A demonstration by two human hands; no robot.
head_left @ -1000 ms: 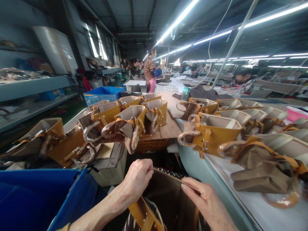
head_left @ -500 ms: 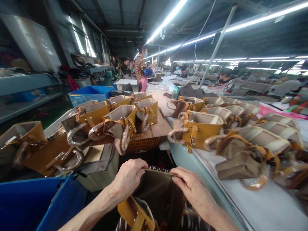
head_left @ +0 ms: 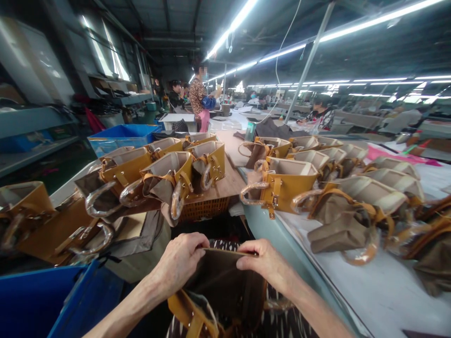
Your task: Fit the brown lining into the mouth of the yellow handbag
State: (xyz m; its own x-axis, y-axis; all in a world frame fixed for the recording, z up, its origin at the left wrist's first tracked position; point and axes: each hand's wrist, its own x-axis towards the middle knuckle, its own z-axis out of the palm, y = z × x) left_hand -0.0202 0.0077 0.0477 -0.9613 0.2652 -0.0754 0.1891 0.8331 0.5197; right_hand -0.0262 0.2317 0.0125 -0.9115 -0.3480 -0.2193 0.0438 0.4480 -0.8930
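A mustard-yellow handbag (head_left: 218, 293) with a brown flap sits in my lap at the bottom centre. My left hand (head_left: 179, 260) is closed on the left end of the flap's top edge. My right hand (head_left: 264, 263) pinches the right end of the same edge, so the flap stretches between both hands. A plastic-wrapped handle of this handbag shows at the lower left, under my left wrist.
Several matching yellow handbags (head_left: 282, 188) stand in rows on the white table (head_left: 369, 300) at right and on a wooden board (head_left: 232, 183) ahead. A blue bin (head_left: 42, 300) is at lower left, an orange basket (head_left: 204, 209) ahead. Other people work further back.
My hands have drawn closer together along the flap's edge and lifted it slightly. My view has shifted to the right, so everything slides left in frame.
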